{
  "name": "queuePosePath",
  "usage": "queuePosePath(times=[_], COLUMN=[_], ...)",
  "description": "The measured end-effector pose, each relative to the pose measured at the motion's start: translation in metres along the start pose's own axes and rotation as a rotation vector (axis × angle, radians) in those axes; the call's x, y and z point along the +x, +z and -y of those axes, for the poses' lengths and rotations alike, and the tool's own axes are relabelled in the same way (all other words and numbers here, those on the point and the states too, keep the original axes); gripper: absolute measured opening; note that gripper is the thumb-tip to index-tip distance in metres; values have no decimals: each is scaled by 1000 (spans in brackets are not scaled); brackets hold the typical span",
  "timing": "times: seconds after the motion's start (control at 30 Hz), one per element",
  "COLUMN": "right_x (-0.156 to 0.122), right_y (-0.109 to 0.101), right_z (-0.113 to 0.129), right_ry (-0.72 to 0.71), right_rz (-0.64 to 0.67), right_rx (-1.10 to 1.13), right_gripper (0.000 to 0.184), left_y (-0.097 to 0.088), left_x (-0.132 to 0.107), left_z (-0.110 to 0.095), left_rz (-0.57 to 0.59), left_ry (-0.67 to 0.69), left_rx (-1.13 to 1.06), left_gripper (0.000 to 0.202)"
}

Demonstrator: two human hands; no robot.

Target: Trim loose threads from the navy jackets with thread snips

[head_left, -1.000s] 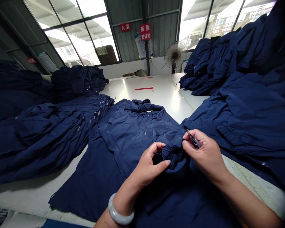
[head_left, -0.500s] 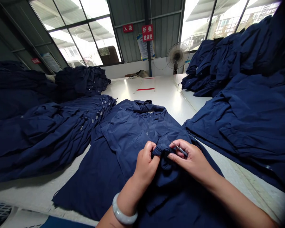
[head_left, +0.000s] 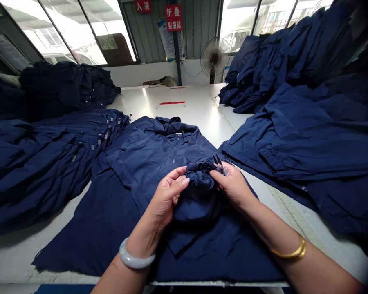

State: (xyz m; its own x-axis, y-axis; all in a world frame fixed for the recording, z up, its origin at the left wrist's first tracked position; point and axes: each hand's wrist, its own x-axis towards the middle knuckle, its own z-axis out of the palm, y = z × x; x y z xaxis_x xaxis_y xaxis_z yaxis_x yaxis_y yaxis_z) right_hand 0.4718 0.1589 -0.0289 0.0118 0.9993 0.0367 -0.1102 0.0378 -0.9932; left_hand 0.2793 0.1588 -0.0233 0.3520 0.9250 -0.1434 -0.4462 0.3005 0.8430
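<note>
Jacket (head_left: pixel 150 151) between piles (head_left: pixel 49 159), table (head_left: pixel 199 114) beyond

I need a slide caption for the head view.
Left hand and right hand, with snips, hold the gathered cuff of a navy jacket.

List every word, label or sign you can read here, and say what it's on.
"入袋": small red rectangular sign at the top edge.
"折叠 贴袋贴": larger red rectangular sign on the dark upright post.
Too small to read: white-and-blue paper poster behind that post; small white labels on the navy-blue fabric garments at left.
Too blurred: pale rectangular sheet at upper left.
</note>
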Motion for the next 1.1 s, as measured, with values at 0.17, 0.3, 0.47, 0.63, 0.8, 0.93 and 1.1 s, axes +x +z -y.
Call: queuePosePath(times=[0.17,0.3,0.47,0.63,0.8,0.93,1.1], right_x=[3,4,1,-1,-4,-7,-1], right_y=[1,2,8,8,0,-4,-3], right_z=[-5,-8,-9,-4,6,14,12], right_ry=[11,23,74,32,-255,-266,-222], right_rz=[3,36,94,86,-137,-163,-15], right_rx=[-41,-14,117,26,-556,-524,-388], right_gripper=[24,23,30,19,19,4,33], left_y=[-2,-1,7,4,-7,-9,-10], left_x=[2,0,-3,3,9,9,10], left_z=[2,1,1,4,3,0,-1], left_rz=[49,96,50,-142,-404,-402,-353], left_ry=[67,73,78,118,371,477,191], left_rx=[-22,25,130,250,718,843,247], left_gripper=[47,53,54,31,18,18,17])
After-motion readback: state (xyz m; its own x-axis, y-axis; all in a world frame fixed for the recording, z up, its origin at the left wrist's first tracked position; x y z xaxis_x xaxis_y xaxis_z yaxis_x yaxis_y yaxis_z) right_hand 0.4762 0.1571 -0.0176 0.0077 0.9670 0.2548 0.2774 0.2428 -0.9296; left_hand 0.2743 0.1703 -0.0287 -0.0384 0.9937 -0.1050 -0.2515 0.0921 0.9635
